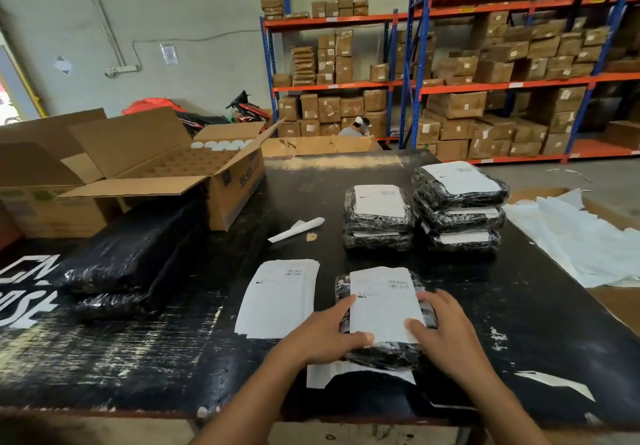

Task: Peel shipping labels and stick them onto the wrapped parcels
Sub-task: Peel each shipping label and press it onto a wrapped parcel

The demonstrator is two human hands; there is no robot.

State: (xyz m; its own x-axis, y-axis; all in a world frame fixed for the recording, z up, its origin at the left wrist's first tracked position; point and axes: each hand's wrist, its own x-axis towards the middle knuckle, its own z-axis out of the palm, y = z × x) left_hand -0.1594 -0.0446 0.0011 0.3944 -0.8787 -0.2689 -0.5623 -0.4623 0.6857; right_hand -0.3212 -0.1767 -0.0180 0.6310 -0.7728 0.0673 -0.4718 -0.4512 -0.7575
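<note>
A black wrapped parcel (381, 354) lies near the front of the dark table (519, 306) with a white shipping label (382, 302) on top of it. My left hand (329, 333) presses the label's left edge and near corner with spread fingers. My right hand (446, 330) presses its right side, thumb on the paper. A stack of unpeeled labels (278, 297) lies just left of the parcel. Labelled parcels stand in two piles behind: a lower pile (379, 217) and a taller pile (459, 205). A torn backing sheet (332, 373) pokes out under the parcel.
Large black wrapped bundles (131, 257) lie at the left. An open carton with cell dividers (194, 174) stands behind them. A rolled paper scrap (298, 229) lies mid-table. Discarded white backing sheets (581, 236) pile up on the right. Shelving with boxes (485, 81) fills the background, with a person crouched by it.
</note>
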